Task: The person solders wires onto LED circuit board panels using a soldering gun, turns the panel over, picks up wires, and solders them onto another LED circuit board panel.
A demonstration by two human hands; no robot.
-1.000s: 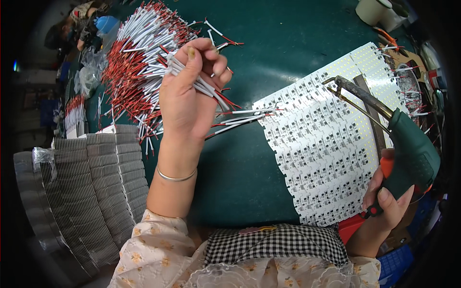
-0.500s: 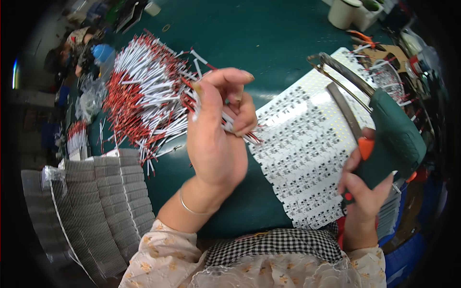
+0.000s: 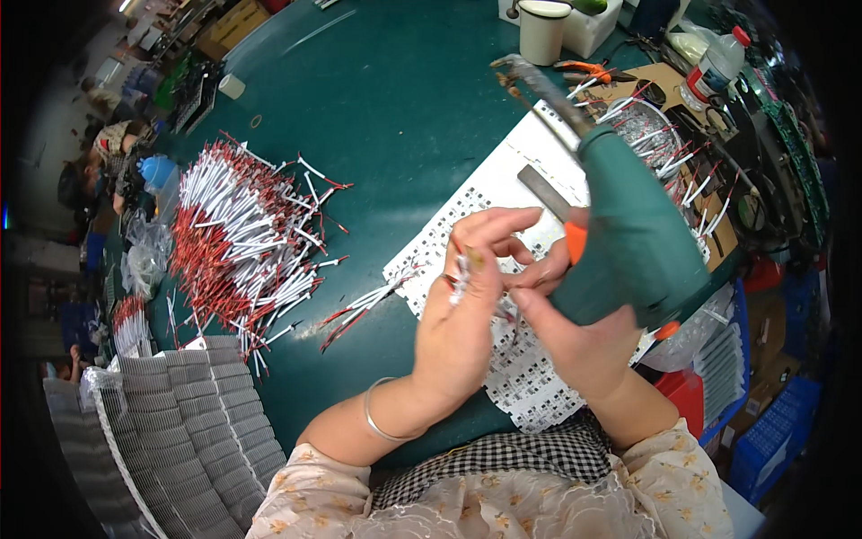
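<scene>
My left hand (image 3: 458, 314) is closed around short red-and-white wires (image 3: 461, 277), only bits of which show between the fingers. Close against it, my right hand (image 3: 593, 346) grips a green soldering gun (image 3: 633, 216) with an orange trigger, its tip aimed up and away. Thumb and fingertips of the right hand meet near the left fingers; what they pinch is too small to make out. Under both hands lies a white sheet of small circuit boards (image 3: 512, 166). Several loose wires (image 3: 366, 307) rest at the sheet's left edge, tips over it.
To the left spreads a big heap of red-and-white wires (image 3: 238, 242). Stacked grey ribbed strips (image 3: 193, 413) stand nearer. At the far right are a white cup (image 3: 541, 34), orange-handled pliers (image 3: 593, 70), a bottle (image 3: 716, 67) and more wires (image 3: 691, 184). Blue crates (image 3: 777, 440) stand beside the table.
My left hand has moved right and down from the wire heap to meet my right hand over the boards. The soldering gun has come left. Several loose wires now lie by the sheet's edge.
</scene>
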